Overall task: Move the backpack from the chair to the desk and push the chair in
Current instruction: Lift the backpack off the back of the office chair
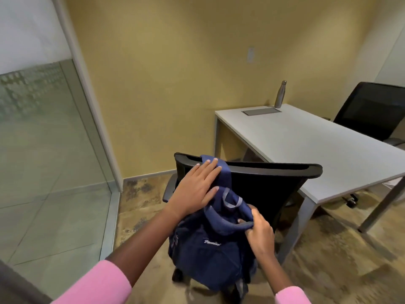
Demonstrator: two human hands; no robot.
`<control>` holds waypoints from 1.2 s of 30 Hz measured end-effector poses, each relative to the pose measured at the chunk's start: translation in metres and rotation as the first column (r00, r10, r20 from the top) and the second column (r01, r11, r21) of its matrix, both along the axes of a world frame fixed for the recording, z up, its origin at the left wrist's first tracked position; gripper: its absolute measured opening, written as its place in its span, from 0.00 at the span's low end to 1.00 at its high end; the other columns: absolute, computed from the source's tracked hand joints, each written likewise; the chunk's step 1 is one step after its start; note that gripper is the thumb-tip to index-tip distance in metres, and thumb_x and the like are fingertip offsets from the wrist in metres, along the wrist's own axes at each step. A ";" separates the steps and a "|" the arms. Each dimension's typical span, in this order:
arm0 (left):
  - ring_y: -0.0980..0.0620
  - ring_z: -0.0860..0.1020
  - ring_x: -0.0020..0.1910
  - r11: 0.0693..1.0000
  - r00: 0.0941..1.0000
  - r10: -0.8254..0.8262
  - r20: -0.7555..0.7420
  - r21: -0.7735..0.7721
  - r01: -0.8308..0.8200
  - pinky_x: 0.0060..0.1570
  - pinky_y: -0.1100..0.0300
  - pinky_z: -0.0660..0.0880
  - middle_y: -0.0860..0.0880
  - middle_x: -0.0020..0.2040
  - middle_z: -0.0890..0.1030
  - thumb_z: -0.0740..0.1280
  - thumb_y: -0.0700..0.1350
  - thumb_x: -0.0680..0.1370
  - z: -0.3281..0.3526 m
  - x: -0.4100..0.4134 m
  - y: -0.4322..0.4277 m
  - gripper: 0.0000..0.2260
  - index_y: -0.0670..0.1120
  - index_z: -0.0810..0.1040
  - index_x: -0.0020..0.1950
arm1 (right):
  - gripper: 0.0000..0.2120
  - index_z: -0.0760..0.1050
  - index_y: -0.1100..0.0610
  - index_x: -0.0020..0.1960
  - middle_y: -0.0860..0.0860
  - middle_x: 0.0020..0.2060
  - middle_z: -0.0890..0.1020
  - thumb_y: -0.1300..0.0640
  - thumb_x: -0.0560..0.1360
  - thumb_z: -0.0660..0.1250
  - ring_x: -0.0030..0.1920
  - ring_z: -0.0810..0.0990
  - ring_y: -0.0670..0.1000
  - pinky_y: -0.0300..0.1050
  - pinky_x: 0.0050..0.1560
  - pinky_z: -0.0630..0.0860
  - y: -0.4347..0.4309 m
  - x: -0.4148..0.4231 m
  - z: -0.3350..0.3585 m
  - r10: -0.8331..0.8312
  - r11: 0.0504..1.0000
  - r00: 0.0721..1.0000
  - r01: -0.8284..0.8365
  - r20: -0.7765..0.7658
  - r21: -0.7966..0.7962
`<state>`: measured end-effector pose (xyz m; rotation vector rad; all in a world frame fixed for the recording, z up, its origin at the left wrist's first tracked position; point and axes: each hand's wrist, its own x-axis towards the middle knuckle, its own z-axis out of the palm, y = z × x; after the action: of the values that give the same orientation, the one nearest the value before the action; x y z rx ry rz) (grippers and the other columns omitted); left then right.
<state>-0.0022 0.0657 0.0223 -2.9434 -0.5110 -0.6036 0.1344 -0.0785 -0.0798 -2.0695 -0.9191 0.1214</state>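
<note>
A navy blue backpack (210,249) hangs against the back of a black mesh office chair (263,181), one strap looped over the top of the backrest. My left hand (195,187) lies flat with fingers spread on that strap at the backrest's top edge. My right hand (259,233) is closed around the backpack's top edge, just below the grey carry loop. The white desk (317,150) stands to the right, beyond the chair; the chair is pulled out from it.
A steel water bottle (280,94) and a grey cable hatch (260,111) are at the desk's far end. A second black chair (372,110) stands behind the desk. A glass partition (50,150) runs along the left; a yellow wall lies ahead.
</note>
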 end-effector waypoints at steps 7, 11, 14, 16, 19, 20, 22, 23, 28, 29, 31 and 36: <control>0.48 0.57 0.75 0.985 0.972 -0.173 -0.161 -0.011 0.173 0.72 0.55 0.51 0.45 0.75 0.62 0.51 0.52 0.81 0.023 0.051 0.024 0.23 0.45 0.57 0.74 | 0.23 0.69 0.53 0.65 0.57 0.55 0.82 0.54 0.72 0.69 0.55 0.79 0.62 0.51 0.50 0.74 -0.011 0.009 0.002 -0.121 0.988 0.991 0.115 -0.058 -0.101; 0.46 0.69 0.68 0.953 0.941 -0.295 -0.165 -0.127 0.277 0.64 0.53 0.64 0.44 0.69 0.72 0.52 0.51 0.81 0.035 0.075 0.026 0.19 0.45 0.67 0.70 | 0.22 0.70 0.52 0.64 0.56 0.53 0.83 0.54 0.71 0.70 0.54 0.80 0.60 0.50 0.51 0.75 -0.016 0.014 0.003 -0.174 0.981 0.979 0.163 -0.106 -0.106; 0.46 0.72 0.64 0.933 0.923 -0.328 -0.199 -0.223 0.284 0.59 0.54 0.69 0.45 0.67 0.74 0.52 0.53 0.81 0.039 0.084 0.031 0.19 0.46 0.70 0.67 | 0.22 0.71 0.52 0.62 0.56 0.52 0.83 0.55 0.70 0.71 0.53 0.80 0.59 0.48 0.50 0.75 -0.019 0.018 0.005 -0.197 0.977 0.972 0.184 -0.130 -0.108; 0.45 0.74 0.61 0.916 0.919 -0.349 -0.185 -0.273 0.293 0.57 0.52 0.71 0.45 0.64 0.76 0.53 0.53 0.81 0.040 0.086 0.033 0.18 0.46 0.72 0.64 | 0.21 0.73 0.52 0.61 0.56 0.51 0.83 0.56 0.69 0.72 0.53 0.81 0.58 0.47 0.49 0.74 -0.021 0.021 0.006 -0.212 0.975 0.968 0.200 -0.133 -0.099; 0.45 0.76 0.57 0.897 0.914 -0.378 -0.148 -0.302 0.322 0.53 0.54 0.71 0.45 0.60 0.78 0.53 0.52 0.81 0.038 0.088 0.037 0.16 0.45 0.73 0.61 | 0.18 0.75 0.52 0.57 0.56 0.48 0.84 0.57 0.68 0.72 0.51 0.81 0.58 0.50 0.48 0.75 -0.025 0.025 0.008 -0.226 0.972 0.965 0.214 -0.133 -0.099; 0.45 0.76 0.56 0.891 0.913 -0.387 -0.131 -0.307 0.334 0.52 0.55 0.70 0.45 0.60 0.78 0.53 0.51 0.81 0.037 0.087 0.039 0.16 0.45 0.74 0.60 | 0.16 0.76 0.52 0.55 0.56 0.47 0.84 0.57 0.68 0.72 0.50 0.81 0.58 0.51 0.47 0.75 -0.026 0.026 0.008 -0.232 0.970 0.964 0.220 -0.131 -0.101; 0.46 0.76 0.55 0.881 0.910 -0.403 -0.095 -0.311 0.357 0.51 0.56 0.70 0.45 0.58 0.79 0.53 0.49 0.81 0.035 0.085 0.045 0.15 0.45 0.74 0.58 | 0.13 0.76 0.51 0.51 0.56 0.44 0.84 0.56 0.68 0.72 0.48 0.82 0.58 0.51 0.44 0.75 -0.027 0.027 0.011 -0.244 0.966 0.963 0.231 -0.116 -0.112; 0.46 0.76 0.54 0.877 0.910 -0.409 -0.076 -0.308 0.368 0.50 0.57 0.69 0.44 0.57 0.79 0.52 0.48 0.81 0.034 0.083 0.048 0.14 0.44 0.74 0.57 | 0.12 0.76 0.51 0.50 0.56 0.43 0.84 0.56 0.68 0.72 0.47 0.82 0.58 0.51 0.43 0.75 -0.028 0.027 0.012 -0.246 0.965 0.963 0.232 -0.109 -0.120; 0.43 0.76 0.46 0.880 0.898 -0.439 -0.026 -0.215 0.424 0.43 0.60 0.63 0.41 0.48 0.80 0.53 0.45 0.81 0.034 0.071 0.062 0.13 0.40 0.75 0.49 | 0.12 0.77 0.48 0.53 0.56 0.45 0.84 0.58 0.70 0.67 0.48 0.81 0.60 0.52 0.44 0.78 -0.024 0.019 0.022 -0.221 0.966 0.972 0.207 -0.077 -0.152; 0.43 0.76 0.46 0.890 0.900 -0.436 -0.031 -0.165 0.425 0.46 0.59 0.64 0.41 0.48 0.80 0.54 0.44 0.81 0.035 0.068 0.064 0.13 0.40 0.75 0.49 | 0.12 0.77 0.48 0.53 0.57 0.45 0.84 0.59 0.71 0.66 0.48 0.81 0.61 0.52 0.44 0.77 -0.023 0.018 0.024 -0.220 0.966 0.973 0.207 -0.072 -0.154; 0.43 0.76 0.48 0.910 0.910 -0.413 -0.039 -0.043 0.411 0.50 0.56 0.66 0.42 0.50 0.80 0.53 0.45 0.81 0.036 0.059 0.069 0.13 0.41 0.75 0.51 | 0.13 0.77 0.49 0.54 0.57 0.45 0.84 0.60 0.71 0.66 0.48 0.81 0.61 0.52 0.44 0.77 -0.020 0.014 0.029 -0.217 0.968 0.974 0.207 -0.065 -0.142; 0.46 0.79 0.40 0.899 0.919 -0.392 -0.048 0.193 0.393 0.44 0.59 0.68 0.44 0.43 0.82 0.50 0.47 0.78 0.045 0.028 0.084 0.17 0.43 0.77 0.46 | 0.16 0.77 0.50 0.57 0.58 0.43 0.85 0.64 0.72 0.65 0.47 0.81 0.62 0.50 0.43 0.76 -0.008 0.003 0.045 -0.202 0.970 0.979 0.200 -0.001 -0.134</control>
<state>0.0259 0.1495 0.0677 -2.8618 0.1505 -0.6347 0.1370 -0.0866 -0.0350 -2.2702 -0.7029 0.0916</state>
